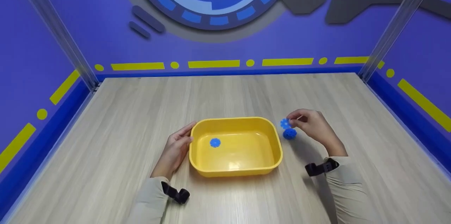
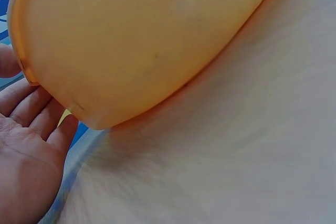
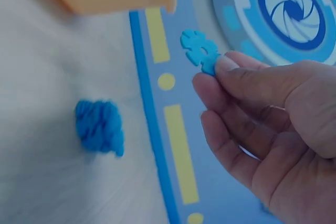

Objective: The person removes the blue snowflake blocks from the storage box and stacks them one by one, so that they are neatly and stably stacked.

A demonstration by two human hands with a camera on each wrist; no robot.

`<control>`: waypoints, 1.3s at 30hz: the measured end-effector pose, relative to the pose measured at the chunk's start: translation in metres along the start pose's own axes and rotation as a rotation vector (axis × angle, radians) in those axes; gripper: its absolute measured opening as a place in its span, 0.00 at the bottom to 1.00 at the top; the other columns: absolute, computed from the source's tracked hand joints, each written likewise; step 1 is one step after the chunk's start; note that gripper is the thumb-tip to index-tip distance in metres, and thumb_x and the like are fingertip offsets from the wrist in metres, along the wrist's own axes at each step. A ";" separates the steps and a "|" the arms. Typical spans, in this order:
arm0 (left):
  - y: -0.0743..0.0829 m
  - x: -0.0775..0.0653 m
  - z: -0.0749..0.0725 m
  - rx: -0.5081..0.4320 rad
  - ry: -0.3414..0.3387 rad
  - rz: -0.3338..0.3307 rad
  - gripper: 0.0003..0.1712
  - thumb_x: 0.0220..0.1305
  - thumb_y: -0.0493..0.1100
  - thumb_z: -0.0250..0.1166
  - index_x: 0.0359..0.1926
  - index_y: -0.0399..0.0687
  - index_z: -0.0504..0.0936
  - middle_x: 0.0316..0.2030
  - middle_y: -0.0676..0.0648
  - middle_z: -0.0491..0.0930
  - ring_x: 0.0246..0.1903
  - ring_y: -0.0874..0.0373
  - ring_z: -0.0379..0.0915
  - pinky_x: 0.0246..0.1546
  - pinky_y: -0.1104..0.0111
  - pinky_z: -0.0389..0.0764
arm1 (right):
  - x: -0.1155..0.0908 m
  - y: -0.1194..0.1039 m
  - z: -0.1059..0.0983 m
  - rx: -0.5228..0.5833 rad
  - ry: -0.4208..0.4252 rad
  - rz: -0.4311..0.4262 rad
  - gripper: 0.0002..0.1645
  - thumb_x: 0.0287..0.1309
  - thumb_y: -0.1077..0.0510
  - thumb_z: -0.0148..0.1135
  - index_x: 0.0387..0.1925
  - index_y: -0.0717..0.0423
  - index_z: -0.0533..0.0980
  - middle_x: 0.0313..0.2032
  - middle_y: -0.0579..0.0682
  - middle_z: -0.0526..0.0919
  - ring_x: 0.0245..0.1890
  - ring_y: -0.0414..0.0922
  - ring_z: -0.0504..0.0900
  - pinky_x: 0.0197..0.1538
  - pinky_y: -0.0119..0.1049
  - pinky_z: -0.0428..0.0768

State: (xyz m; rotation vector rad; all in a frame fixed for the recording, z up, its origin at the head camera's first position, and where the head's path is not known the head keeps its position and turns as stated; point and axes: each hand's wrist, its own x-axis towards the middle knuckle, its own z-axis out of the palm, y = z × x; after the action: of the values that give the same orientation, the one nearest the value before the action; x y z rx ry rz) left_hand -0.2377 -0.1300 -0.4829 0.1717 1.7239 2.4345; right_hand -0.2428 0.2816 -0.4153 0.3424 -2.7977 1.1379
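A yellow plastic basin stands on the table in the head view, with one blue notched disc lying on its floor. At the basin's left end my left hand grips the wall by the rim; the left wrist view shows fingers beneath the rim and the thumb over it. Just past the right end, my right hand pinches another blue notched disc between thumb and index finger. Below that disc a stack of blue notched discs sits on the table, to the right of the basin.
The wooden table is bounded by a blue back wall and side walls with yellow marks. Black camera straps are worn on both wrists over beige sleeves.
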 end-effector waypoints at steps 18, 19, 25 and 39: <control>0.001 -0.002 -0.001 -0.004 0.018 -0.016 0.34 0.58 0.25 0.50 0.68 0.29 0.61 0.70 0.36 0.60 0.69 0.54 0.58 0.62 0.72 0.70 | 0.000 0.026 0.004 -0.028 -0.054 0.180 0.10 0.61 0.64 0.59 0.41 0.63 0.82 0.39 0.60 0.85 0.33 0.47 0.80 0.39 0.41 0.84; 0.001 -0.002 -0.001 -0.003 0.018 -0.014 0.33 0.58 0.25 0.50 0.68 0.29 0.61 0.70 0.36 0.60 0.68 0.54 0.58 0.61 0.72 0.70 | 0.000 0.026 0.003 -0.031 -0.054 0.182 0.10 0.61 0.64 0.59 0.41 0.63 0.82 0.39 0.60 0.85 0.33 0.47 0.80 0.39 0.41 0.84; 0.001 -0.001 -0.001 0.017 0.014 0.008 0.33 0.57 0.25 0.51 0.67 0.27 0.62 0.68 0.34 0.62 0.65 0.58 0.64 0.59 0.74 0.72 | 0.001 0.028 0.003 -0.058 -0.061 0.181 0.10 0.59 0.62 0.61 0.41 0.63 0.83 0.40 0.59 0.85 0.34 0.47 0.79 0.37 0.33 0.80; 0.001 0.000 0.000 0.006 0.014 -0.003 0.33 0.57 0.25 0.51 0.67 0.27 0.62 0.68 0.33 0.62 0.65 0.55 0.63 0.61 0.71 0.72 | 0.000 0.029 0.003 -0.056 -0.073 0.199 0.11 0.58 0.65 0.58 0.40 0.63 0.83 0.41 0.60 0.85 0.36 0.48 0.79 0.39 0.34 0.80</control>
State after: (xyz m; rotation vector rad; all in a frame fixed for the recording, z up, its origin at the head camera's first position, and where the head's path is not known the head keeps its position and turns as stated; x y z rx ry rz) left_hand -0.2374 -0.1307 -0.4823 0.1538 1.7364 2.4345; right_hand -0.2503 0.2996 -0.4373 0.1034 -2.9763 1.1012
